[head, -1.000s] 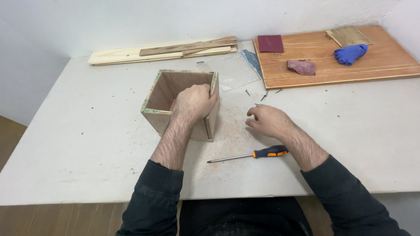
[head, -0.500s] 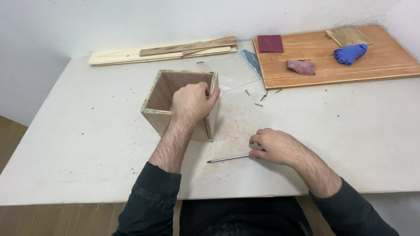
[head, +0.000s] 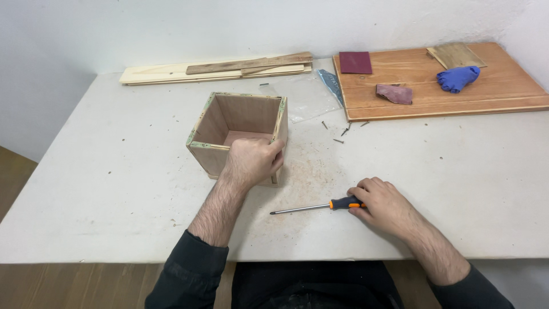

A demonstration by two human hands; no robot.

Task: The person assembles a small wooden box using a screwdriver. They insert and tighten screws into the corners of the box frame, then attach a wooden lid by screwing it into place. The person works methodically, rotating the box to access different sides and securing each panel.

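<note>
Head view: left hand [head: 250, 161] fingers clamp the wooden box [head: 237, 134]; right hand [head: 384, 205] fingers close on the screwdriver [head: 317, 206].

The left hand [head: 250, 162] is curled, palm down, fingers hooked forward and thumb tucked at the side. The right hand [head: 384, 205] is laid low, fingers closed in a loose grasp. Both forearms are bared, dark sleeves pushed back.
</note>
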